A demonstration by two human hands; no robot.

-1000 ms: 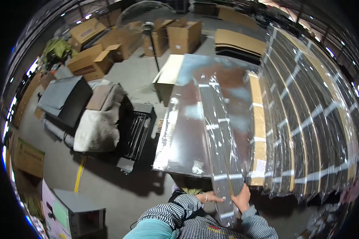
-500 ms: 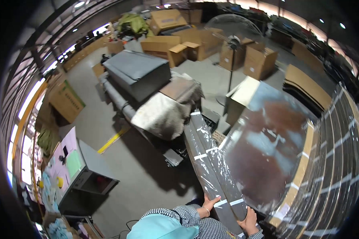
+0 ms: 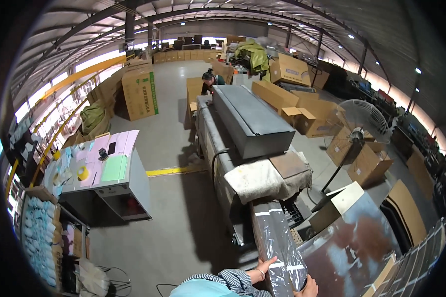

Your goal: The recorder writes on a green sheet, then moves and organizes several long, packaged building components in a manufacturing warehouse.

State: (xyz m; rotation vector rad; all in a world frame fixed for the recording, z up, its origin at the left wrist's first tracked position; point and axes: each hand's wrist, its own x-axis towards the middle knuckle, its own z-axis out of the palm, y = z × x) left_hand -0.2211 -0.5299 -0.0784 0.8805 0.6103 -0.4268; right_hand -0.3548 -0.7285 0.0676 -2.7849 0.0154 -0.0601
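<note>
At twelve o'clock from me the long grey machine (image 3: 233,148) carries a grey box cover (image 3: 252,119) and a pale cloth (image 3: 262,180). My plastic-wrapped bundle (image 3: 277,242) rests its far end below that cloth.

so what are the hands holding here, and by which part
Both hands grip the near end of a long flat plastic-wrapped bundle: the left hand on its left edge, the right hand at its near right corner. Its far end points toward the machine.
</note>
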